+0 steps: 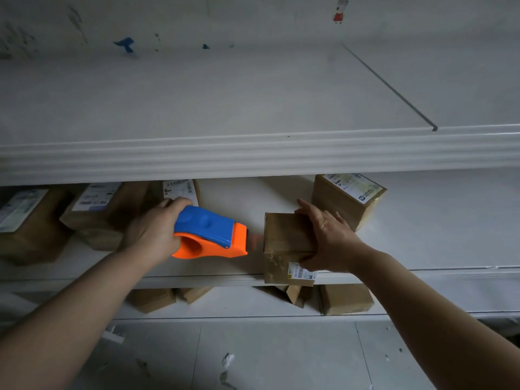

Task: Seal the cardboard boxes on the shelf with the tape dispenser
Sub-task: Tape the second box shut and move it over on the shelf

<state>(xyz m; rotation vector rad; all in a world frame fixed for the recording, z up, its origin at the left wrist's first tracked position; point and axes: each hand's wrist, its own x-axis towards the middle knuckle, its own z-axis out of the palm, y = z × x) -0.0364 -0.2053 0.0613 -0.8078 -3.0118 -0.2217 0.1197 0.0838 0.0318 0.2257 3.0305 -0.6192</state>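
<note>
Brown cardboard box point(287, 235) sits at the front edge of the middle shelf point(422, 273), its near face overhanging that edge. We note the right hand point(329, 240) gripping the box's right side, fingers spread over the top and thumb on the near face. The left hand point(152, 232) is wrapped round the handle of the blue and orange tape dispenser point(209, 233), held level above the shelf. Its orange nose points at the box's left face, just beside it; we cannot tell whether they touch. The hands are apart, with dispenser and box between them. Toward the shelf's rear we log one labelled box point(346, 198) behind the right hand and several labelled boxes point(104, 212) behind the left hand.
</note>
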